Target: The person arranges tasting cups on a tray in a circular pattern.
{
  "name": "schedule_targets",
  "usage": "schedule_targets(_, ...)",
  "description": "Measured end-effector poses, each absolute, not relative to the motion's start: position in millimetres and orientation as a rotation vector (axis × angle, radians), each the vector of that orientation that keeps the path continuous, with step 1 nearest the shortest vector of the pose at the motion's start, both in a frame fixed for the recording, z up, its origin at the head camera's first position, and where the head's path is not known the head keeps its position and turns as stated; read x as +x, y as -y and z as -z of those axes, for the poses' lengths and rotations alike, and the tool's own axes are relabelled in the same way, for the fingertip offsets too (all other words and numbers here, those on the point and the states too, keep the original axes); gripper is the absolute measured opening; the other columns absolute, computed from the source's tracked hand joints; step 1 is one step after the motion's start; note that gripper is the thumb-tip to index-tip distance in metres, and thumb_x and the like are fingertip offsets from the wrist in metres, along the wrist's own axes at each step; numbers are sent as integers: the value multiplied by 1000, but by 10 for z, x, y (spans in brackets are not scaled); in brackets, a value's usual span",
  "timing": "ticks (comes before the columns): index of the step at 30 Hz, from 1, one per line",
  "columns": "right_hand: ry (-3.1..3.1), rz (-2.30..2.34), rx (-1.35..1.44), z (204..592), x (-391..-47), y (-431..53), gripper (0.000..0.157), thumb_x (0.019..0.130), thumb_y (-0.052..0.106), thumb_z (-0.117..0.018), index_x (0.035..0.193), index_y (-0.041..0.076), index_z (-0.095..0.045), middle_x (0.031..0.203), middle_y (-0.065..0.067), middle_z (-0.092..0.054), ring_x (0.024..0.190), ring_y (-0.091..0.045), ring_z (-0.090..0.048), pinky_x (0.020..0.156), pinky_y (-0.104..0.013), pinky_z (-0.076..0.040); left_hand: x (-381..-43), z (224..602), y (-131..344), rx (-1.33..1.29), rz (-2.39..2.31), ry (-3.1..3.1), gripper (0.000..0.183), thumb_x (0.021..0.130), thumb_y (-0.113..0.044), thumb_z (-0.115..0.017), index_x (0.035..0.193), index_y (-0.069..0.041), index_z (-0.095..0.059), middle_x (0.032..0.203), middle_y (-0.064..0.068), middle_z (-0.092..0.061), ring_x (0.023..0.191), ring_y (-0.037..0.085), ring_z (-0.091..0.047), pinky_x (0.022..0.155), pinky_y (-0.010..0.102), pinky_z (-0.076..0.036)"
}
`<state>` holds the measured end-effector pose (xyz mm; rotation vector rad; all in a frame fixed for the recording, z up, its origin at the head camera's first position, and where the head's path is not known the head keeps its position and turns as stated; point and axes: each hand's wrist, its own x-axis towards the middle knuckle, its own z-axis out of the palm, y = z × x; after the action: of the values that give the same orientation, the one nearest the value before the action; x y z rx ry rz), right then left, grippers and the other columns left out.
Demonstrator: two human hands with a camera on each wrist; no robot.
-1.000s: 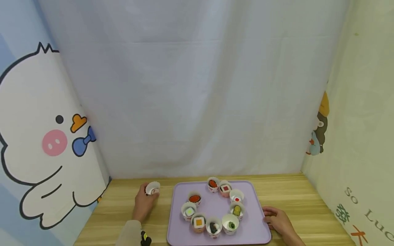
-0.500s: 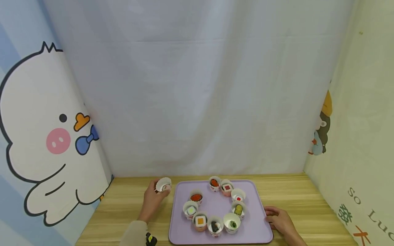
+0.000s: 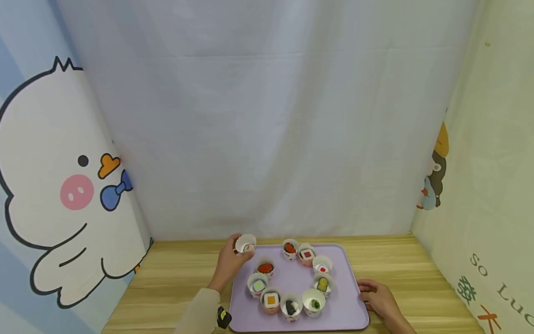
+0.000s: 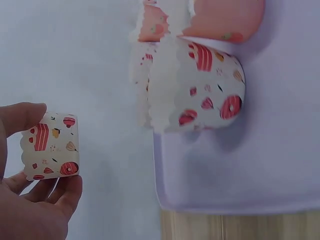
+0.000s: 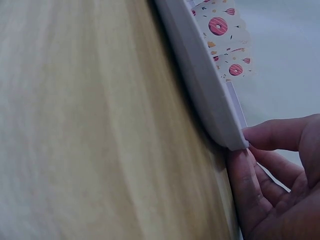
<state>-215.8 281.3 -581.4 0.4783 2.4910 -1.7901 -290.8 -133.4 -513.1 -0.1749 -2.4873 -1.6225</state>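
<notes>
My left hand (image 3: 231, 260) holds a white paper baking cup (image 3: 245, 241) above the back-left corner of a lilac tray (image 3: 292, 278). Something pale lies inside it, too small to identify. In the left wrist view, thumb and fingers grip the sides of this cup (image 4: 55, 147), printed with cakes and doughnuts. At the tray's right side, my right hand (image 3: 377, 299) pinches the rim. The right wrist view shows the thumb on one side of the tray edge (image 5: 200, 75) and fingers on the other.
Several baking cups stand in an open ring on the tray, among them one with a red-orange filling (image 3: 265, 268), one with a green piece (image 3: 313, 304) and one with an orange square (image 3: 271, 300). A wood-grain table (image 3: 167, 278) lies beneath; a pale curtain (image 3: 267, 139) hangs behind.
My left hand has carried the baking cup rightward, from over the table left of the tray to above the tray's back-left corner. My right hand stays at the tray's edge.
</notes>
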Motion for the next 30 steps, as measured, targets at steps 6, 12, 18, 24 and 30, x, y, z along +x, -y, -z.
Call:
schedule_targets(6, -2498, 1790, 476, 5816, -2164, -2815, 48, 75, -5, -65, 123, -9, -61, 93, -5, -68, 73, -14, -63, 58, -30, -54, -2976, 5130, 1145, -262, 1639, 2505, 61, 85, -18, -75, 138, -3, -48, 124, 17, -62, 108, 29, -61, 87, 40, -53)
schedule_targets(12, -2506, 1789, 479, 5831, -2168, -2824, 48, 75, -5, -66, 123, -8, -62, 94, -6, -68, 72, -14, -63, 58, -30, -54, -3028, 5120, 1000, -325, 1675, 2530, 60, 85, -17, -75, 137, -3, -49, 122, 18, -63, 103, 28, -62, 83, 37, -52)
schedule_targets(18, -2505, 1769, 494, 5829, -2180, -2832, 49, 75, -5, -67, 124, -7, -62, 96, -8, -69, 74, -15, -64, 60, -31, -55, -3056, 5084, 910, -356, 1658, 2623, 62, 87, -22, -74, 140, -7, -46, 124, 16, -62, 97, 23, -61, 77, 36, -52)
schedule_targets(24, -2513, 1749, 505, 5826, -2190, -2833, 49, 75, -4, -67, 123, -6, -62, 95, -6, -68, 74, -14, -64, 60, -31, -55, -3137, 5123, 834, -381, 1617, 2694, 64, 86, -25, -74, 141, -7, -45, 125, 16, -60, 93, 20, -60, 70, 32, -51)
schedule_targets(30, -2513, 1748, 516, 5825, -2187, -2829, 49, 75, -5, -67, 124, -6, -62, 95, -6, -68, 75, -14, -64, 61, -32, -55, -3200, 5179, 760, -400, 1596, 2733, 63, 86, -23, -74, 141, -7, -47, 132, 18, -58, 104, 28, -61, 77, 37, -52)
